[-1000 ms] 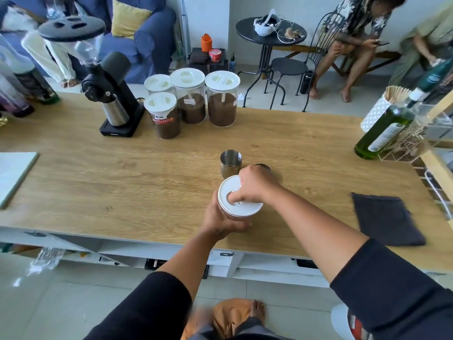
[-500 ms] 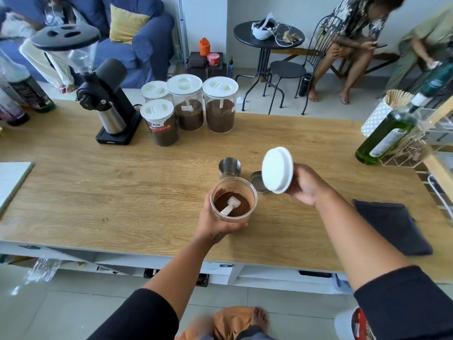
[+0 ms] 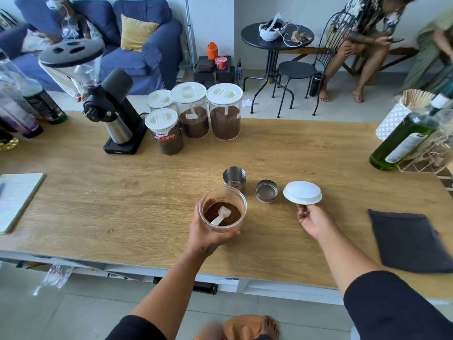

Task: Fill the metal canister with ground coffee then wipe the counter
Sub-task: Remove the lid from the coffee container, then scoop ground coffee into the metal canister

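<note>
My left hand (image 3: 210, 235) grips a clear plastic jar (image 3: 223, 209) of ground coffee, open on top, with a white scoop (image 3: 221, 215) lying in the grounds. Just behind it stands the small metal canister (image 3: 234, 178), open, and its metal lid (image 3: 266, 191) rests to the right on the wooden counter (image 3: 122, 192). My right hand (image 3: 311, 218) pinches the near edge of the jar's white lid (image 3: 302, 192), which lies flat on or just above the counter right of the metal lid. A dark cloth (image 3: 411, 240) lies at the counter's right end.
Several lidded coffee jars (image 3: 196, 114) and a black grinder (image 3: 110, 111) stand at the back of the counter. A green bottle (image 3: 402, 143) and a wire rack sit at the right edge, bottles at the far left, a notepad (image 3: 17, 200) at the left. People sit beyond.
My right hand pulled the white lid off the jar, carried it to the right and lowered it flat beside the metal lid. My left hand kept hold of the jar.
</note>
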The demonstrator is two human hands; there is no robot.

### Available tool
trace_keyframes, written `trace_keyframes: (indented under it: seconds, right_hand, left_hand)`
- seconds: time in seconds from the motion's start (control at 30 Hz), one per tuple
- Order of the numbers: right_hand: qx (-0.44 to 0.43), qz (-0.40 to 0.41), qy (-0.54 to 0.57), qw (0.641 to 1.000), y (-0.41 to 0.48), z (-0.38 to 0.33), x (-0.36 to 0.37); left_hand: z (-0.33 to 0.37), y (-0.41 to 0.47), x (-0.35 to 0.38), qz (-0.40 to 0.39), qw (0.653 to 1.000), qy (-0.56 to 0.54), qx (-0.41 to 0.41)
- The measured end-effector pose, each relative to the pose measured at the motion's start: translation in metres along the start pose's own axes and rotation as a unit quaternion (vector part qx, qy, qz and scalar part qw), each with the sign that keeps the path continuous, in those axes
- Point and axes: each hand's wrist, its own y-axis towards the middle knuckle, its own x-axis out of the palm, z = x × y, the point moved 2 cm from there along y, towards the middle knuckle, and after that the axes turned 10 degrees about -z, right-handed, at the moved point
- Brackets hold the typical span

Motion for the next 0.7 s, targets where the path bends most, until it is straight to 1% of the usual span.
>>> trace_keyframes:
  seconds: [0.1, 0.2, 0.27, 0.3, 0.33, 0.4, 0.43, 0.5, 0.57, 0.6, 0.63, 0.67, 0.7]
  right_hand:
    - [0.001, 0.003, 0.002, 1.000, -0.001, -0.005, -0.004]
    - [-0.001, 0.045, 0.008, 0.999, -0.004, -0.010, -0.013]
    - [-0.025, 0.072, -0.024, 0.997, -0.006, -0.012, -0.016]
    - [-0.043, 0.093, -0.061, 0.993, -0.006, -0.013, -0.017]
    - [-0.058, 0.123, -0.115, 0.984, -0.007, -0.013, -0.018]
    - [-0.074, 0.179, -0.228, 0.954, -0.012, -0.012, -0.020]
    - [-0.075, 0.199, -0.264, 0.941, -0.016, -0.011, -0.020]
    - [-0.080, 0.225, -0.312, 0.920, -0.027, -0.010, -0.016]
    - [-0.134, 0.242, -0.392, 0.877, -0.041, -0.012, -0.002]
    - [-0.180, 0.233, -0.428, 0.855, -0.050, -0.014, 0.011]
    - [-0.239, 0.196, -0.450, 0.838, -0.062, -0.015, 0.030]
    - [-0.300, 0.129, -0.473, 0.819, -0.075, -0.015, 0.052]
    - [-0.354, 0.038, -0.503, 0.788, -0.090, -0.013, 0.075]
  left_hand:
    - [0.000, 0.000, -0.002, 0.006, 1.000, -0.009, -0.001]
    - [-0.002, 0.000, -0.003, 0.013, 1.000, -0.013, 0.003]
    - [-0.004, -0.001, -0.004, 0.012, 1.000, -0.021, 0.005]
    - [-0.004, -0.001, -0.004, 0.012, 1.000, -0.024, 0.005]
    - [-0.004, -0.002, -0.004, 0.013, 1.000, -0.024, 0.006]
    - [-0.003, -0.004, -0.004, 0.014, 1.000, -0.020, 0.008]
    - [-0.003, -0.005, -0.004, 0.012, 1.000, -0.016, 0.009]
    - [-0.002, -0.006, -0.005, 0.011, 1.000, -0.004, 0.009]
    - [-0.001, -0.007, -0.005, 0.013, 1.000, 0.003, 0.006]
    - [0.000, -0.007, -0.005, 0.013, 1.000, 0.005, 0.006]
    - [0.001, -0.008, -0.004, 0.013, 1.000, 0.010, 0.007]
    - [0.003, -0.009, -0.004, 0.012, 1.000, 0.017, 0.009]
    - [0.004, -0.009, -0.003, 0.010, 1.000, 0.026, 0.012]
